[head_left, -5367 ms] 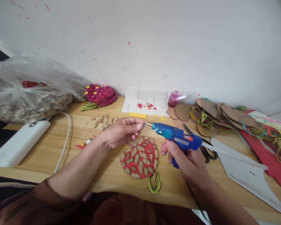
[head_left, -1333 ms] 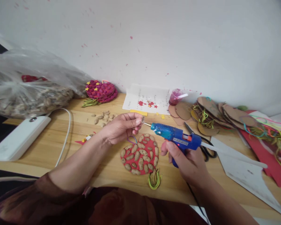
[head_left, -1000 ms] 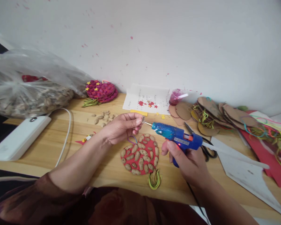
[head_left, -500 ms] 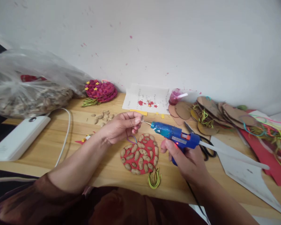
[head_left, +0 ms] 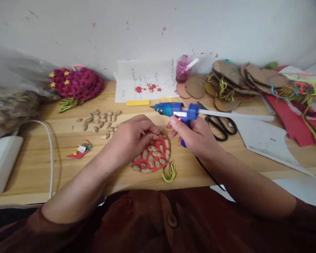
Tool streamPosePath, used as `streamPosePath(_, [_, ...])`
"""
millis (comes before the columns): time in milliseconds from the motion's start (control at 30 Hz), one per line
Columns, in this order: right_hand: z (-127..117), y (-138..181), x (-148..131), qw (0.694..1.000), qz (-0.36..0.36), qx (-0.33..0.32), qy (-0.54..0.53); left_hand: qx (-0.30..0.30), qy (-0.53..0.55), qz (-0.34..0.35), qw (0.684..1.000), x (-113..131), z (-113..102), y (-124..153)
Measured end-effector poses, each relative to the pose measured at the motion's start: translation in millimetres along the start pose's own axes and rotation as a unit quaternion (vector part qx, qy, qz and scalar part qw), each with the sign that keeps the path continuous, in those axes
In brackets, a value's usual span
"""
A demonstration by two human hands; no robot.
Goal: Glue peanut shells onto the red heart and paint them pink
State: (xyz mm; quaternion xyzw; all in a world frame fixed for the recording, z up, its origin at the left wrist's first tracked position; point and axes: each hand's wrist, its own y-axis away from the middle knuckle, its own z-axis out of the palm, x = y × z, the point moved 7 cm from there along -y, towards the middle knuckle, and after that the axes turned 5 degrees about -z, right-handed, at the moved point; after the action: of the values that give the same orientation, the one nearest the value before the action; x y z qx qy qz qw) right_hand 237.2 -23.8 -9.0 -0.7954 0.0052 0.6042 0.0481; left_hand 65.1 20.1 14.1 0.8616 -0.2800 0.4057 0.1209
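A red paper heart [head_left: 153,156] covered with several glued nut shells lies on the wooden table [head_left: 68,168] in front of me, with a yellow-green thread tassel [head_left: 169,172] at its lower tip. My left hand [head_left: 133,135] rests on the heart's upper left, fingers curled and pressed down on a shell there. My right hand [head_left: 193,135] grips a blue hot glue gun [head_left: 177,110], lifted above the heart with its nozzle pointing left and a red light lit on its body.
Loose shells [head_left: 100,119] lie left of the heart; a pile of purple decorated hearts [head_left: 77,81] sits behind them. Black scissors [head_left: 221,123], cardboard cut-outs [head_left: 226,75], a pink cup [head_left: 183,66], star paper [head_left: 144,84] and a white device [head_left: 2,161] surround the workspace.
My left hand has come down from the glue gun's nozzle onto the heart. The glue gun has drawn back and risen. The camera has tilted downward.
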Motion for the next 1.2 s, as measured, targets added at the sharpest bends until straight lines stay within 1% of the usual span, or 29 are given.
streamPosePath(67, [2,0,2,1.000,0.020,0.004,-0.022,0.017,-0.057,0.030,0.998,6,3,2])
streamPosePath(133, [5,0,7,0.997,0.054,0.008,-0.059,0.025,-0.093,0.043,0.994,8,7,3])
streamPosePath(233, [9,0,13,0.990,0.098,0.010,-0.096,0.016,-0.120,0.036,0.992,7,14,5])
streamPosePath(367, [15,1,16,0.986,0.121,-0.003,-0.115,0.007,-0.138,0.027,0.990,6,20,6])
streamPosePath(733, [21,0,24,0.980,0.119,-0.014,-0.158,0.009,-0.149,0.033,0.988,3,27,6])
streamPosePath(1000, [22,0,26,0.980,0.112,-0.018,-0.162,0.012,-0.173,0.052,0.983,2,29,7])
streamPosePath(1200, [22,0,27,0.981,0.115,-0.022,-0.157,0.014,-0.173,0.051,0.983,1,28,7])
